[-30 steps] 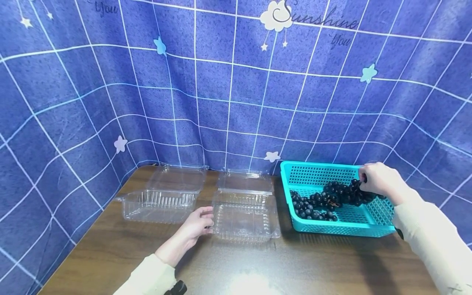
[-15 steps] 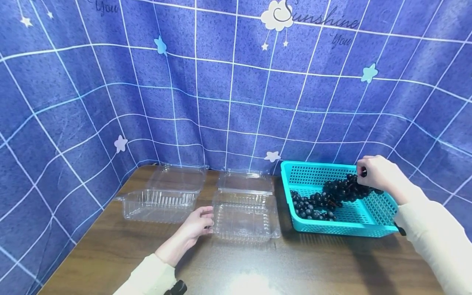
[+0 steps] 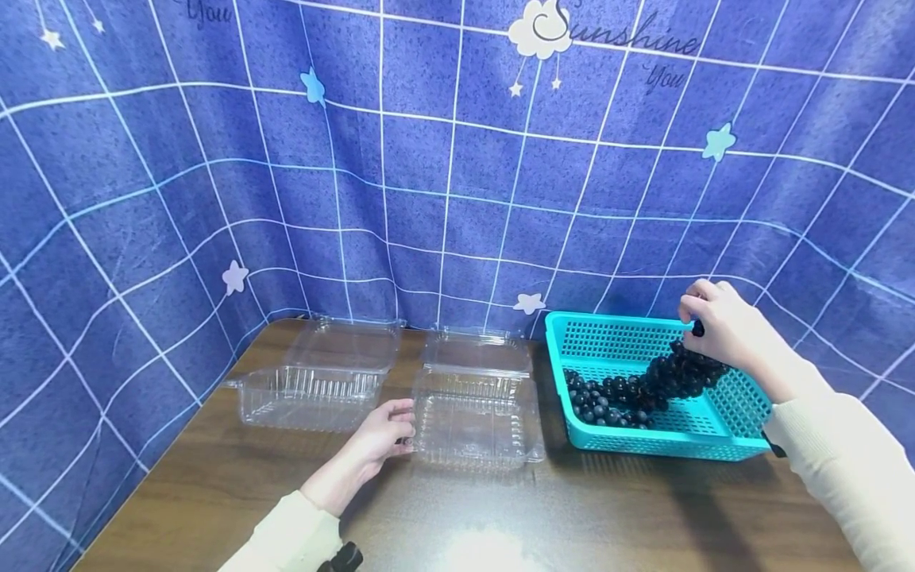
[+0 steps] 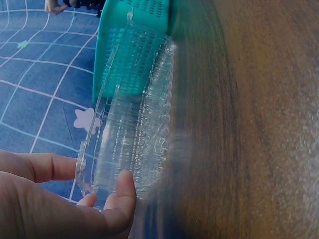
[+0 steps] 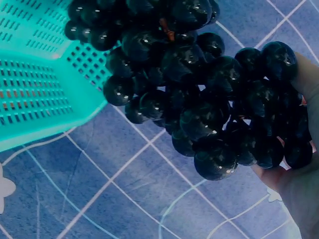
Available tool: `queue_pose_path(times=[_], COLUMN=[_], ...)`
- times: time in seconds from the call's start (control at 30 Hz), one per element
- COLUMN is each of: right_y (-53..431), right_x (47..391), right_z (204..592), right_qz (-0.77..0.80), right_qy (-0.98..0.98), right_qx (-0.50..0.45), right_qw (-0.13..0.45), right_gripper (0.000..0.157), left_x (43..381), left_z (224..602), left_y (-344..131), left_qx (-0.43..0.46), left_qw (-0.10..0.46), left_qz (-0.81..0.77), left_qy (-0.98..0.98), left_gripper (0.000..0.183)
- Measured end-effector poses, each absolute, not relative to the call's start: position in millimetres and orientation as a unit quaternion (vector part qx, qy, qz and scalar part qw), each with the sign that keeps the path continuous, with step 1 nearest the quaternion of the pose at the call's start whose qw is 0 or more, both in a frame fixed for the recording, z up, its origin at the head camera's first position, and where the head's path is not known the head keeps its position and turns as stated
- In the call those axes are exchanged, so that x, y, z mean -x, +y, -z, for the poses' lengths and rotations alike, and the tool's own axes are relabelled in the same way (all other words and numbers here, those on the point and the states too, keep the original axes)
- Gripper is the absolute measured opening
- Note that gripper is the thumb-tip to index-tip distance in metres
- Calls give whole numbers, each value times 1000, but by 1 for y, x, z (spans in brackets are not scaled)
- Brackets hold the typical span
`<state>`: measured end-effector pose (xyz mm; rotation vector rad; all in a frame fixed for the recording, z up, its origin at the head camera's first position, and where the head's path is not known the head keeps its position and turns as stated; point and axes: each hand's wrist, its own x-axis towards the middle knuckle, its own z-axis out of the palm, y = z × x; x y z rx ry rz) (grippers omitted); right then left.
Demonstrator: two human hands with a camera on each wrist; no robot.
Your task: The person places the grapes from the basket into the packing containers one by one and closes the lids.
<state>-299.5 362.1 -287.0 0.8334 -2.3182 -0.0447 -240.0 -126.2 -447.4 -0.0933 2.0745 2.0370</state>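
Note:
My left hand (image 3: 382, 433) holds the near left rim of an open, clear plastic clamshell container (image 3: 472, 429); in the left wrist view its fingers (image 4: 57, 167) are at the rim and another digit lies against the outer wall. Over the right part of a turquoise basket (image 3: 661, 443), my right hand (image 3: 725, 327) grips the top of a bunch of dark grapes (image 3: 682, 375), which hangs down at a slant. The right wrist view shows these grapes (image 5: 202, 117) close up, hiding most of the fingers. More dark grapes (image 3: 596, 405) lie in the basket's left part.
A second open clear clamshell container (image 3: 307, 405) stands left of the first, its lid (image 3: 346, 345) folded back towards the curtain. Behind the brown wooden table (image 3: 400, 516) hangs a blue curtain (image 3: 443, 206) with a white grid. The basket's raised rim surrounds the grapes.
My right hand has risen and shifted slightly left, lifting the bunch so it hangs more steeply. The left hand stays at the container's rim.

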Motion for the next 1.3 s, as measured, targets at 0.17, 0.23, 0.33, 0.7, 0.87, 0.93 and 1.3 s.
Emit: queue_pose_path(times=[0.17,0.23,0.33,0.7,0.87,0.93,1.3], right_y=[354,351,348,337,329,326,307], right_x=[296,295,295,294,292,291,290], right_z=[280,277,274,251,239,235,210], right_qz=[30,32,32,36,33,34,33], right_qy=[-891,-889,-885,-884,-889,-886,-873], right_qx=[-308,-309,-316,-319,-310,-314,-336], right_qw=[332,336,339,340,336,340,352], right_gripper=[30,30,30,29,29,28,24], left_x=[240,240,241,241,241,241,242], left_z=[449,449,449,449,450,450,451], left_y=[-127,-127,-127,-125,-126,-126,-125], left_qx=[34,33,32,33,30,31,37], left_qw=[118,119,119,120,121,121,118], left_qz=[-695,-694,-695,-694,-694,-695,-696], left_qy=[708,709,708,709,709,708,707], left_gripper=[61,61,61,60,60,60,60])
